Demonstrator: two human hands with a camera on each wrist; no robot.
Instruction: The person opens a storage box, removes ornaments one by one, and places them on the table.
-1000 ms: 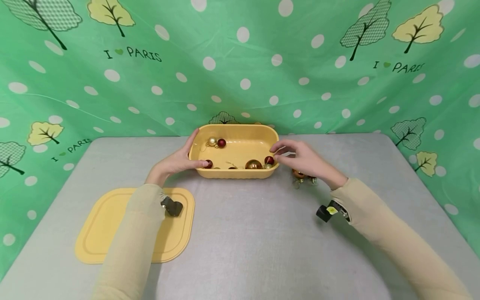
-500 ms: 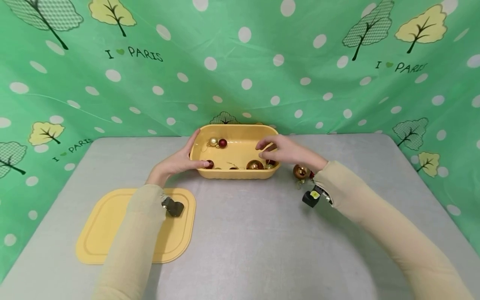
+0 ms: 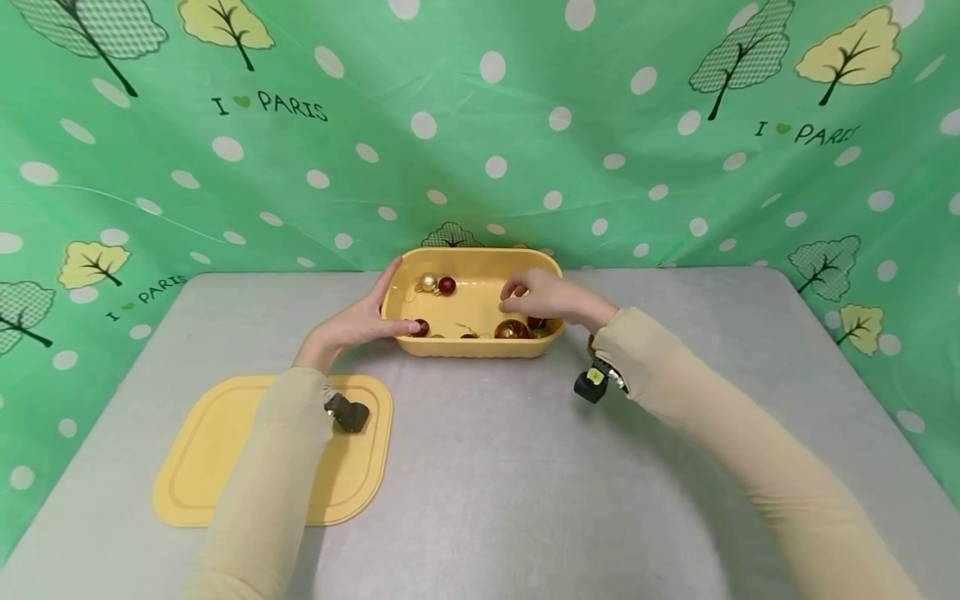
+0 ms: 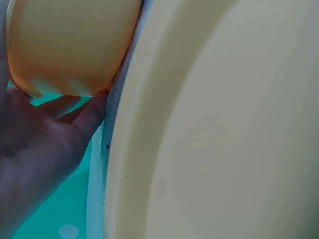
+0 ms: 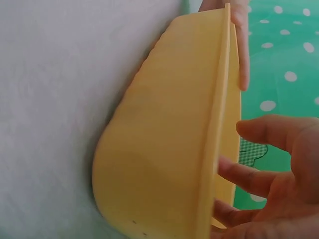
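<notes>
A yellow plastic box (image 3: 472,348) stands at the back of the table, several Christmas baubles inside. My left hand (image 3: 356,323) grips its left end, thumb over the front rim and fingers along the side; the left wrist view shows those fingers against the box's wall (image 4: 75,45). My right hand (image 3: 551,296) reaches over the right rim into the box, fingers loosely bent and apart in the right wrist view, nothing visible between them. Below it lie a large copper bauble (image 3: 512,329) and a dark bauble (image 3: 536,323). A gold bauble (image 3: 428,282) and a red bauble (image 3: 447,286) sit at the back left.
A yellow lid (image 3: 202,450) lies flat at the front left, partly under my left forearm. Just right of the box, a copper bauble (image 3: 592,344) on the grey table (image 3: 510,483) is mostly hidden by my right sleeve. A green dotted cloth (image 3: 487,125) hangs behind.
My right hand has moved left from the box's right rim to over its inside. Its sleeve now covers most of the baubles on the table. The left hand keeps its hold on the box.
</notes>
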